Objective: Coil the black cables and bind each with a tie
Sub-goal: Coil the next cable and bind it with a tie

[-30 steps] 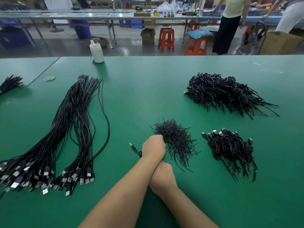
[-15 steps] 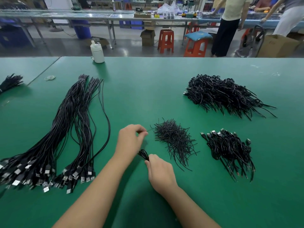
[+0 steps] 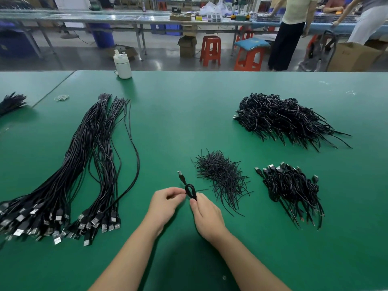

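A small coiled black cable [image 3: 190, 191] stands upright between my hands, its USB plug [image 3: 180, 174] sticking up to the left. My right hand [image 3: 206, 215] pinches the coil's lower right side. My left hand [image 3: 165, 203] pinches a thin black tie that crosses the coil and pokes out to the right. A heap of loose ties [image 3: 222, 175] lies just right of the coil. Long uncoiled black cables [image 3: 88, 164] with USB plugs stretch along the left. A small pile of bound coils [image 3: 290, 185] lies at the right.
A bigger heap of black cables [image 3: 281, 118] sits at the far right of the green table [image 3: 189, 114]. A white bottle [image 3: 122, 65] stands at the far edge, rubber bands [image 3: 61, 98] to its left. Another black bundle [image 3: 11, 102] lies far left. People stand beyond by stools.
My left hand drew back from the tie heap with a tie and met my right hand. The coil now stands raised between both hands, with the tie across it.
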